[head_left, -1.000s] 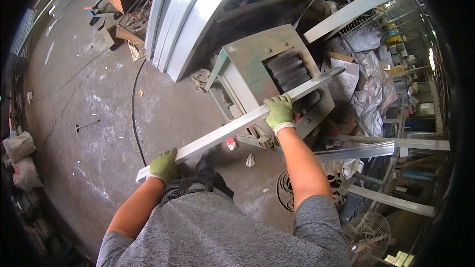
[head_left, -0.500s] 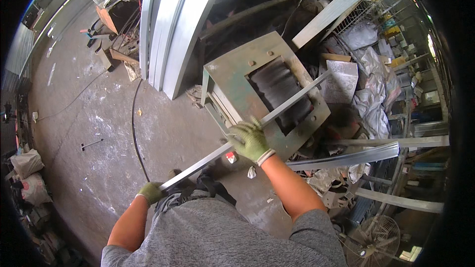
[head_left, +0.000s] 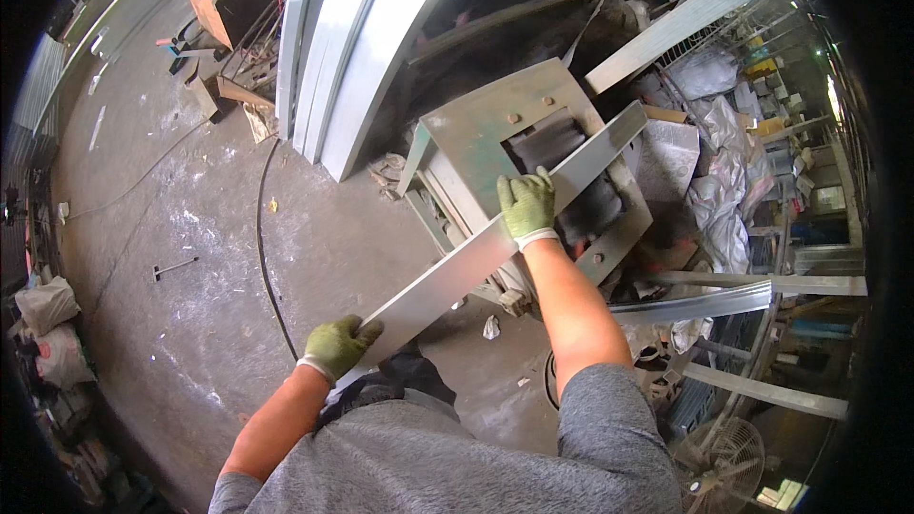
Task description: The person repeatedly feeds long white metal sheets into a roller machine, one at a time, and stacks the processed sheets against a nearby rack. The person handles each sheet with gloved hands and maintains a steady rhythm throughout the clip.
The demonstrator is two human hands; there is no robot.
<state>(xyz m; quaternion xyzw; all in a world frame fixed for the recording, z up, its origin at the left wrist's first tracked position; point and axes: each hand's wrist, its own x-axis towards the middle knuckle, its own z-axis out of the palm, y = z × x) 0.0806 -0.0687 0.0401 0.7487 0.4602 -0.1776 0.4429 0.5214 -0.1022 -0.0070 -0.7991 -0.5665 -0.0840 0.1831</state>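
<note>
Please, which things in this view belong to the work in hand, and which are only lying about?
In the work:
flat silvery metal bar, held by the green-gloved left hand and right hand
probably the boxy grey-green metal machine behind the bar

Seemingly lying about:
small dark T-shaped tool
long black cable
crumpled white scrap
</note>
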